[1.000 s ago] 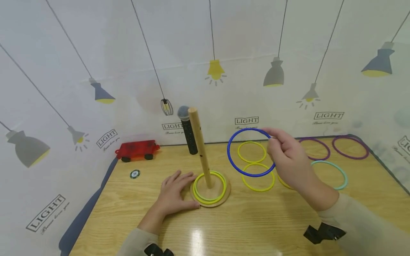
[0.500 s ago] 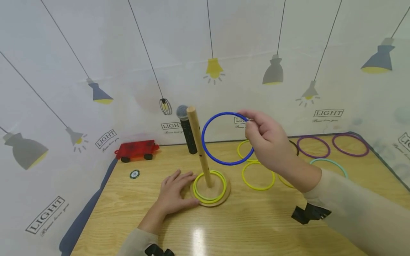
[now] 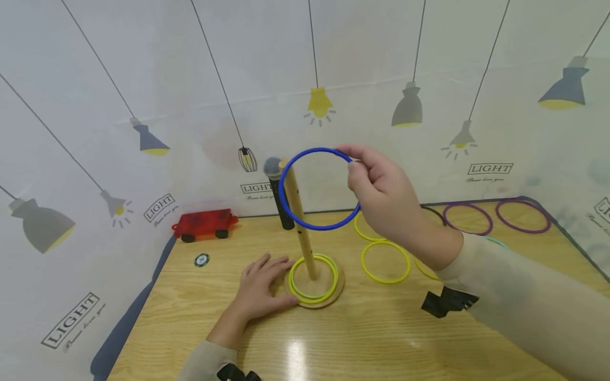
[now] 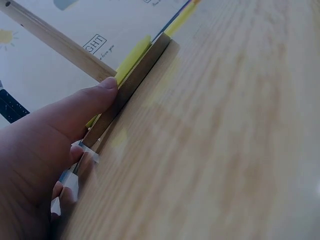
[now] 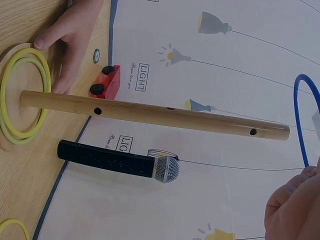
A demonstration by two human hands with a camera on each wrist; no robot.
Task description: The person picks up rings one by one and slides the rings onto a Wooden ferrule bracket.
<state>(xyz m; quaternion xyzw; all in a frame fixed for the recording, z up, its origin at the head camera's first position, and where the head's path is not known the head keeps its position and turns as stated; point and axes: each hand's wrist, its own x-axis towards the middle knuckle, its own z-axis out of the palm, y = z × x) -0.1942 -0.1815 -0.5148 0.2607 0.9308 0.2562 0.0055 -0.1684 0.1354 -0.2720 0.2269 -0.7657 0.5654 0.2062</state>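
Observation:
My right hand [image 3: 393,198] pinches a blue ring [image 3: 326,228] between thumb and fingers, raised above the table. In the head view its left side overlaps the upper part of an upright wooden peg [image 3: 306,248]. The right wrist view shows the blue ring [image 5: 298,120] just past the peg's top end. A yellow ring [image 3: 313,302] and a yellow-green one lie round the peg's foot on its round wooden base [image 3: 340,286]. My left hand [image 3: 261,291] rests beside the base, fingers spread; its thumb [image 4: 102,92] touches the base's edge.
Behind the peg a microphone [image 3: 281,203] stands upright. A red toy wagon [image 3: 205,223] and a small round chip [image 3: 202,260] are at the left. More rings lie to the right: yellow [image 3: 386,281], purple [image 3: 523,231], black and turquoise. A printed backdrop [image 3: 214,106] encloses the table.
My right hand has carried the blue ring left and upward, from above the yellow rings to the peg's top. My left hand has stayed at the base.

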